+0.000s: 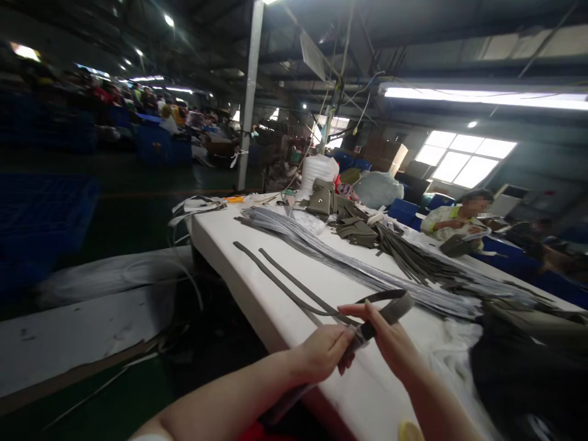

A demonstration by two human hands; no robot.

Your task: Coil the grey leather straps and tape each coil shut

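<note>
Over the near edge of the white table, my left hand [327, 352] is closed round a dark grey strap [394, 308] partly in clear plastic. My right hand [383, 334] touches the same strap farther up, its thumb and fingers on either side of it. The strap slants from the lower left up to the right, and a loop of it bends back behind my fingers. Two narrow grey strips [280, 283] lie side by side on the table, running toward my hands. Beyond them lies a long bundle of plastic-wrapped strips [321, 248].
The white table [220, 245] stretches away, with olive-grey pieces [356, 229] and dark straps [404, 254] heaped across it. A person [454, 223] works at its right side. A metal post [250, 98] stands beyond the far end. Blue crates [46, 214] are at left.
</note>
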